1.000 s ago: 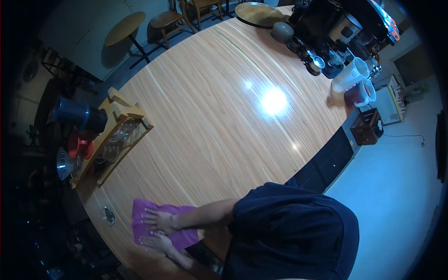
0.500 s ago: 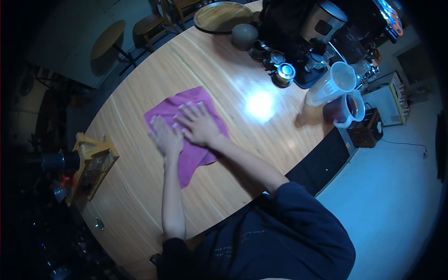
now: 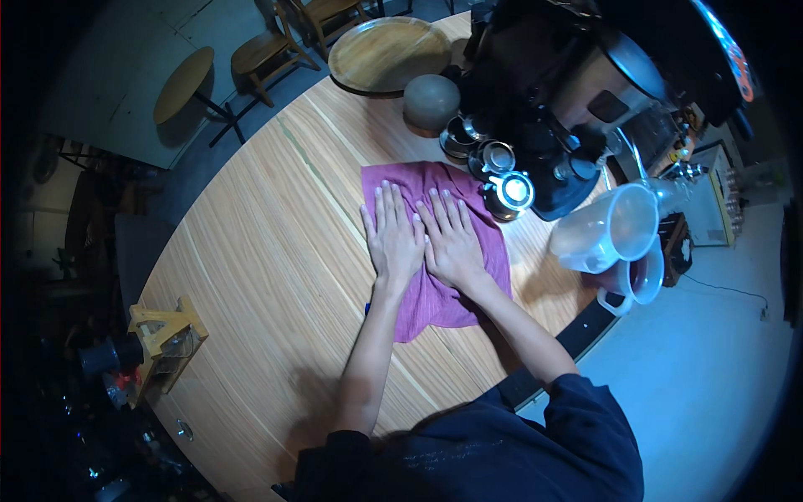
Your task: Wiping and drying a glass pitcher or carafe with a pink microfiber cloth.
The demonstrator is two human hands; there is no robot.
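Observation:
A purple cloth is spread on the light wooden table. Both my palms press flat on it, side by side. My left hand lies over its left part with the fingers stretched out. Just to the right, my right hand rests with fingers slightly spread, the thumbs close together. The cloth's upper right corner meets the small metal-topped pots, the nearest being a shiny lidded pot.
A round wooden tray and a grey rounded bowl stand at the far edge. Clear plastic pitchers sit at the right, near a dark machine with a metal container. A wooden stand is at the left.
Both hands have slid the purple cloth to the right, up to the small pots. The view has shifted a little as well.

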